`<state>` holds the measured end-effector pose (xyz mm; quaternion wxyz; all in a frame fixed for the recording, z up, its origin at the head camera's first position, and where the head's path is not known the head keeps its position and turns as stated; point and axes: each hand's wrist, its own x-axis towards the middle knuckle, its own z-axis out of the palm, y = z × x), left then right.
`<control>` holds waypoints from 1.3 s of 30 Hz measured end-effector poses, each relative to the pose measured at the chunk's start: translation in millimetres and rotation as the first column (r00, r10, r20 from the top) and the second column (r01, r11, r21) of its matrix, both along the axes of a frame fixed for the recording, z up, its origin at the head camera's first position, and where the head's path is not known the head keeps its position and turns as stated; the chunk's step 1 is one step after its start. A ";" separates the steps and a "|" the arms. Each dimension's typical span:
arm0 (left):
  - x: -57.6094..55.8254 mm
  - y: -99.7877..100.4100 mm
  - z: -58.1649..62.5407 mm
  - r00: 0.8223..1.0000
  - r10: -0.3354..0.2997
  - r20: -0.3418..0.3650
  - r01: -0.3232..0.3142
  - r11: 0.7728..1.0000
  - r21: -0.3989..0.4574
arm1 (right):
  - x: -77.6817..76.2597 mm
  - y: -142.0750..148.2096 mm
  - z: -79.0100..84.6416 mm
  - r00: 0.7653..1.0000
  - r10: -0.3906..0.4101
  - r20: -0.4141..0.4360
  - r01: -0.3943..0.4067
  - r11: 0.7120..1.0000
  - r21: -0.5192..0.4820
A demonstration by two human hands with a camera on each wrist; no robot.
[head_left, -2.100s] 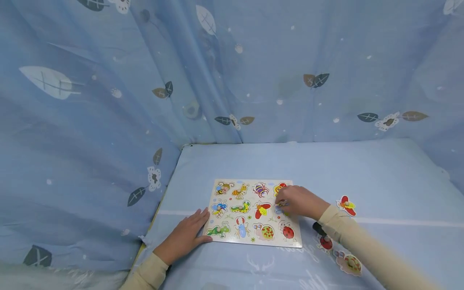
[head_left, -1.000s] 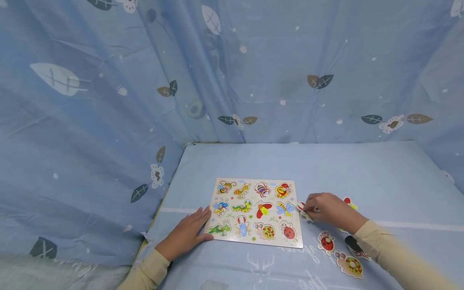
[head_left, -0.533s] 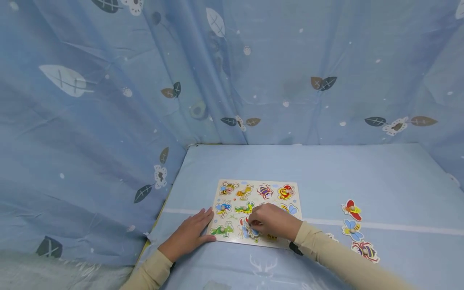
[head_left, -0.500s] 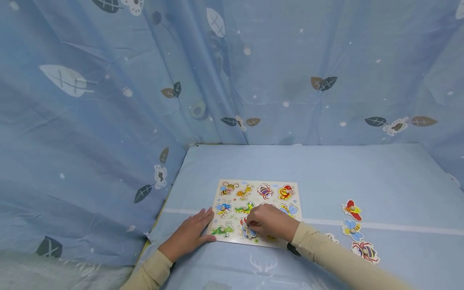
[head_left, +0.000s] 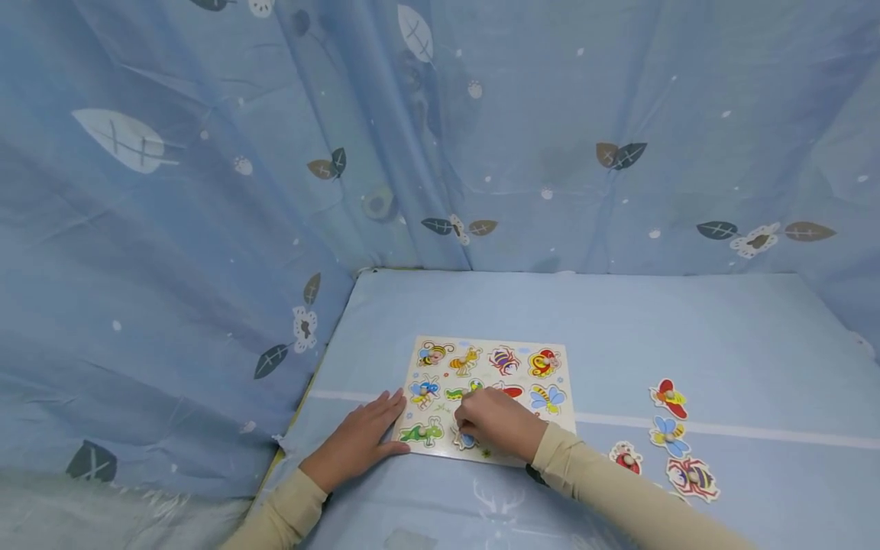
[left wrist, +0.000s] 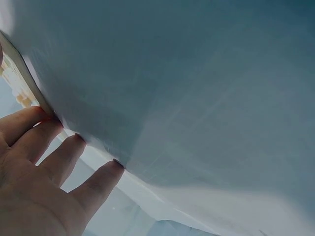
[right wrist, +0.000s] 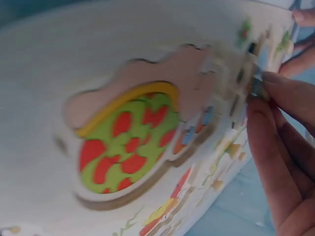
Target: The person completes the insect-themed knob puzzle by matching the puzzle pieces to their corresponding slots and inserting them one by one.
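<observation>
On the blue-covered bench, hemmed in by a leaf-print curtain at the back and along the left side, sits the wooden puzzle board, close to the left edge, with a wide stretch of bare cloth open to its right and behind it. The left hand lies flat just off the board's lower left corner, fingers straight and spread, tips touching the board's edge; the left wrist view shows those fingers fanned out against the cloth, gripping nothing. The right hand comes in from the lower right, cream sleeve slanting across the bench, knuckles up over the board's bottom row. Its fingers are curled, pinching a blue-and-white piece at the second slot from the left in that row; whether the piece is seated or lifted, cannot tell. In the right wrist view the fingertips close together at a small peg, with the snail cut-out showing red spots on green just beside them. Well to the right of the board, four loose pieces lie on the cloth: a red-winged one, a blue-winged one, a striped one and a ladybird, each apart from the others, with room between them and the board
</observation>
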<state>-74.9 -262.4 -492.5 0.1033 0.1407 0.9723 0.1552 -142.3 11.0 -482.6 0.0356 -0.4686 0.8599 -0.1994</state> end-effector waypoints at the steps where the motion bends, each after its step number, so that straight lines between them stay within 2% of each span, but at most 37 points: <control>1: 0.0 -0.3 -0.3 1.000 -0.001 0.001 0.001 1.000 0.001 | -0.4 -0.3 0.8 1.000 -0.005 0.023 0.005 1.000 0.001; 6: 0.3 -1.2 -0.9 1.000 -0.003 0.006 0.003 1.000 0.005 | -1.0 -0.9 4.9 0.991 -0.028 0.133 0.027 1.000 0.010; 15: -4.0 0.0 2.4 1.000 0.008 0.014 -0.008 1.000 0.000 | -0.3 -1.1 2.8 0.996 -0.026 0.085 0.028 0.999 -0.022; 20: -3.6 0.0 1.0 1.000 0.014 0.025 -0.014 1.000 -0.003 | -0.3 0.8 -3.8 0.994 -0.022 0.103 0.025 0.999 -0.031; 24: -3.2 0.3 0.2 1.000 0.008 0.023 -0.008 1.000 0.011 | -0.6 14.6 -4.4 0.990 -0.032 0.139 0.040 0.998 -0.050; 27: -2.2 -0.1 -0.6 1.000 0.005 0.015 -0.005 1.000 0.029 | -4.8 36.9 0.3 0.987 -0.083 0.138 0.091 0.994 -0.053; 31: -2.5 -0.5 -1.2 1.000 0.002 0.002 -0.002 1.000 0.021 | -16.4 84.5 6.5 0.973 -0.217 0.082 0.220 0.975 -0.028; 35: -2.9 -1.3 -1.6 1.000 -0.004 0.005 0.004 1.000 0.015 | -27.8 144.8 11.8 0.932 -0.362 -0.007 0.362 0.930 0.063; 39: -2.3 -2.5 -0.9 1.000 -0.007 0.015 0.007 1.000 0.030 | -32.2 204.0 16.3 0.876 -0.478 -0.058 0.481 0.863 0.155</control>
